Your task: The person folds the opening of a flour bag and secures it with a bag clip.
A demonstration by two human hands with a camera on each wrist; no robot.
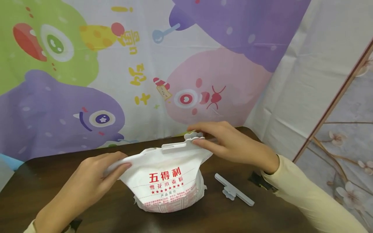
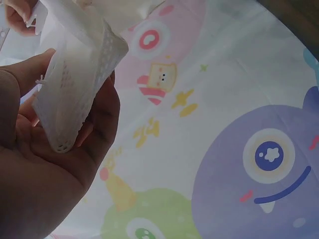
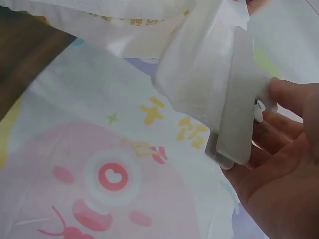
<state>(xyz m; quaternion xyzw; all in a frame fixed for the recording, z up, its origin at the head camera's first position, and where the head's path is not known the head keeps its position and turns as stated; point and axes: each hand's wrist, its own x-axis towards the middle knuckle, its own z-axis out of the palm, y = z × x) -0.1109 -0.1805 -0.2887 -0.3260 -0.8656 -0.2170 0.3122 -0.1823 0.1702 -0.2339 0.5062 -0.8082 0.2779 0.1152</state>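
A white flour bag [image 1: 166,181] with red print stands on the dark table, its top edge folded over. The left hand [image 1: 100,171] pinches the left corner of that fold between thumb and fingers; the left wrist view shows the bag's corner [image 2: 70,109] lying in the palm. At the right end of the fold, the right hand [image 1: 230,142] pinches the grips of a pale sealing clip [image 1: 175,146]. In the right wrist view the clip's long bar [image 3: 239,109] lies across the bag's top. A second sealing clip [image 1: 234,190] lies on the table, right of the bag.
The dark wooden table [image 1: 99,213] ends against a cartoon-printed cloth [image 1: 145,123] behind the bag. On the right stands a panel with printed blossoms [image 1: 346,139]. A small dark object [image 1: 260,181] shows by the right wrist.
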